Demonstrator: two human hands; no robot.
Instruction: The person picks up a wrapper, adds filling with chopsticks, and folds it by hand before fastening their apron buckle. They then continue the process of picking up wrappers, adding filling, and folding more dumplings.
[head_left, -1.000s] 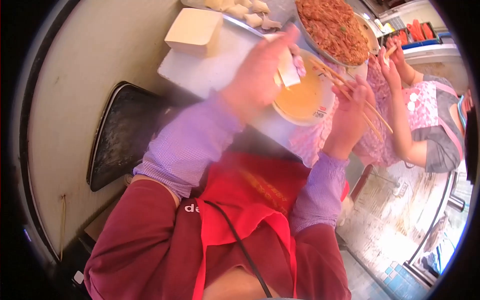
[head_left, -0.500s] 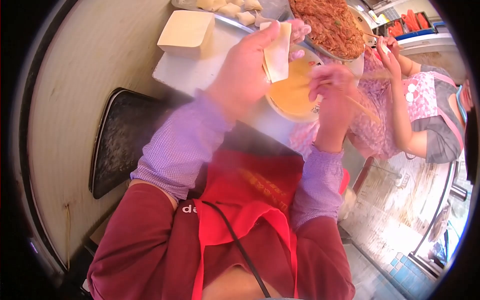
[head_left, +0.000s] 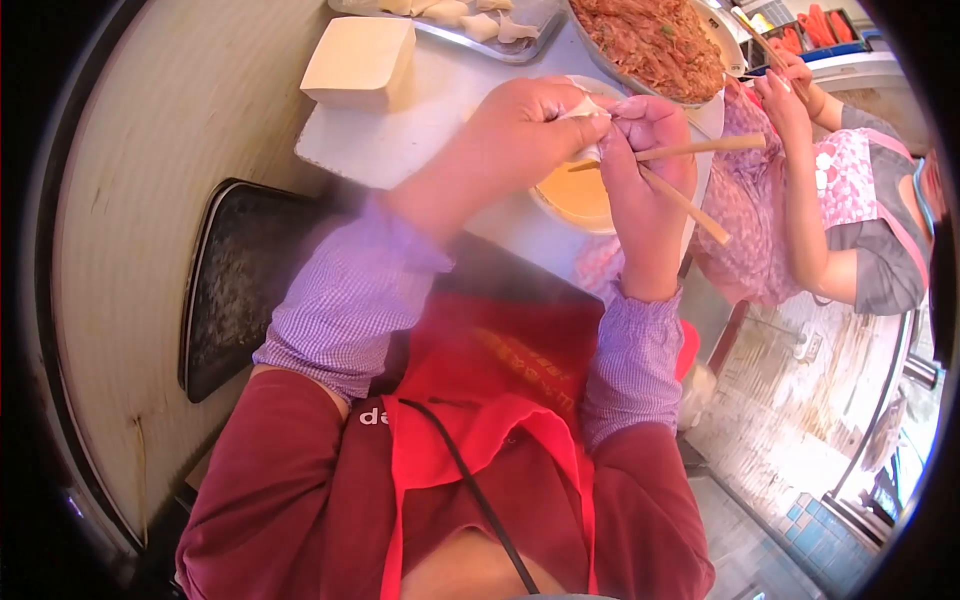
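Both hands meet just above a round white bowl of orange liquid (head_left: 556,218). The left hand (head_left: 525,125) curls closed around a pale folded dough wrapper (head_left: 583,105). The right hand (head_left: 645,165) pinches the wrapper's edge while clamping two wooden chopsticks (head_left: 705,149).

- The left hand (head_left: 525,130) is raised in front of the chest, its back towards the camera, its fingers curled into a closed grip.
- The right hand (head_left: 648,165) stands just beside it, knuckles up, also in a closed grip.
- The fingertips (head_left: 600,118) of both hands meet, touching.
- The left forearm (head_left: 390,270) slants up from the lower left; the right forearm (head_left: 635,350) rises almost straight, both elbows bent.
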